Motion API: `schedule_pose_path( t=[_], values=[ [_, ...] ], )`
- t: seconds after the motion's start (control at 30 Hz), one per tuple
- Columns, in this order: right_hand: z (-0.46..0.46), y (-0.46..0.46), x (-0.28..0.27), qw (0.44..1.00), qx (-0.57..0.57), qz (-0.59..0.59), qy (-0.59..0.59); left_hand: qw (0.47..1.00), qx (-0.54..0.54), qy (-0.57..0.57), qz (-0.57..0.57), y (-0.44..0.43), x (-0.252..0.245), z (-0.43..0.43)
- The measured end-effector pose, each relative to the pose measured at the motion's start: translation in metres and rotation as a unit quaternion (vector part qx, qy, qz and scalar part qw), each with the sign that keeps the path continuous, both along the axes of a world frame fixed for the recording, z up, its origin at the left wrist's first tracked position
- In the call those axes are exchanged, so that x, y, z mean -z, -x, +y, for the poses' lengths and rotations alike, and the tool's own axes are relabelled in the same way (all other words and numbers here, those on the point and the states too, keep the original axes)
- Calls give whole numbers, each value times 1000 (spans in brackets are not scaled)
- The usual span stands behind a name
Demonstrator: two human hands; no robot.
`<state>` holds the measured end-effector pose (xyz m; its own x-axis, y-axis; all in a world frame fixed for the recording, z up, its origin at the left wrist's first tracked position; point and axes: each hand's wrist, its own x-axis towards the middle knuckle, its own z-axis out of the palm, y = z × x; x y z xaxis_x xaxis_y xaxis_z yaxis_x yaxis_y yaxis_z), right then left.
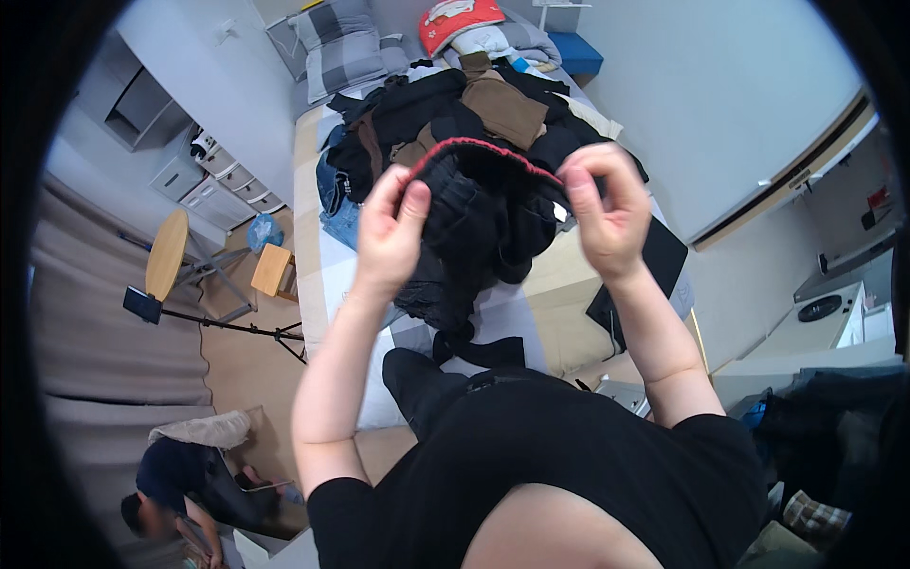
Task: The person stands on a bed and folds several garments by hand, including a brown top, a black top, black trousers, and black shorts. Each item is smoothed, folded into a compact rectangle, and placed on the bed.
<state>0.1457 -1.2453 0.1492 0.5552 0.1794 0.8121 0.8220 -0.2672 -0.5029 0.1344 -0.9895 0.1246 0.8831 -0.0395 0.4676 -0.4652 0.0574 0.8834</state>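
A black garment with a red-edged waistband (pixel 466 210), probably trousers, hangs stretched between my two hands above the bed. My left hand (pixel 389 231) pinches one end of the band between thumb and fingers. At the other end, my right hand (pixel 610 213) grips it the same way, slightly blurred. A small white tag shows beside the right hand. The garment's lower part drops towards the bed, and its far side is hidden. Behind it lies a heap of dark clothes (pixel 419 99) with a folded brown garment (pixel 505 110) on top.
The bed (pixel 569 313) carries a checked pillow (pixel 338 43) and a red cushion (pixel 458 21). To the left stand a wooden stool (pixel 272 270), a round table (pixel 168 252) and a tripod (pixel 234 327). Another person (pixel 185 476) bends low at the lower left. A washing machine (pixel 817 313) stands right.
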Motion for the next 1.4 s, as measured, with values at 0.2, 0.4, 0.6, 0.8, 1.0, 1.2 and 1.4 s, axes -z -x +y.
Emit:
schedule_pose_path(
  t=[0.2, 0.4, 0.6, 0.8, 1.0, 1.2, 1.4],
  values=[
    [26, -17, 4, 954, -235, 170, 80, 990, 140, -24, -5, -24, -98, 30],
    [35, -46, 23, 829, -357, 364, 229, 992, 40, -116, -19, -44, -141, 102],
    [-15, -90, -66, 938, -150, 58, 307, 893, -143, -426, -18, -28, -137, 148],
    [-31, -91, -135, 949, -192, 111, 224, 885, -159, -394, -193, 11, -185, 123],
    [-1, -130, -136, 940, -199, 196, 194, 845, -125, -520, -4, 19, -195, 117],
    [-5, -113, -242, 928, -248, 163, 224, 907, -107, -406, -8, 15, -253, 150],
    [1, -87, -294, 967, -221, 26, 125, 846, -208, -466, -157, 35, -322, 172]
  ],
)
